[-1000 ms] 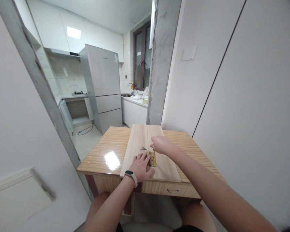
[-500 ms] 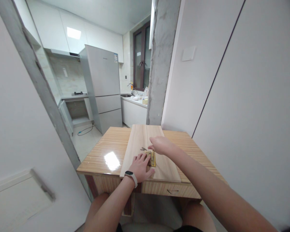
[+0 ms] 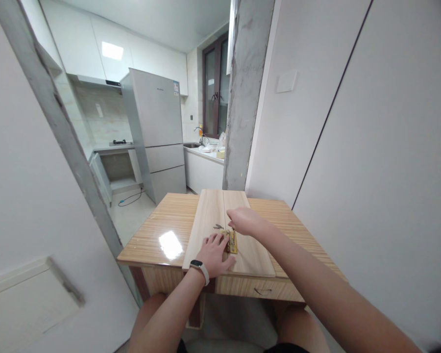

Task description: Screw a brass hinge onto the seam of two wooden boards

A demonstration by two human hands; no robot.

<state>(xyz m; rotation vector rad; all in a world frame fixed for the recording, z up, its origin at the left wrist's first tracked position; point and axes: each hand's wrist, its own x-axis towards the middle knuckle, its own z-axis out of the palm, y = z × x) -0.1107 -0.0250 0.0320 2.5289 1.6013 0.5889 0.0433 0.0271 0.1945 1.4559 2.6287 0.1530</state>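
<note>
A brass-coloured hinge lies across the seam between two pale wooden boards, the left board and the right board. My left hand rests with spread fingers on the left board, its fingertips touching the hinge's left leaf. Above the hinge's upper right corner, my right hand is closed, its fingers pinched downward. Whatever it holds is hidden or too small to make out. Several small dark screws lie on the left board just beyond my left fingertips.
The boards lie on a wood-grain table with a drawer handle at its front. A white wall rises to the right. Beyond the doorway stand a grey fridge and a sink counter.
My right hand has shifted very slightly over the hinge's upper right corner. My left hand, the hinge and the boards stay in place.
</note>
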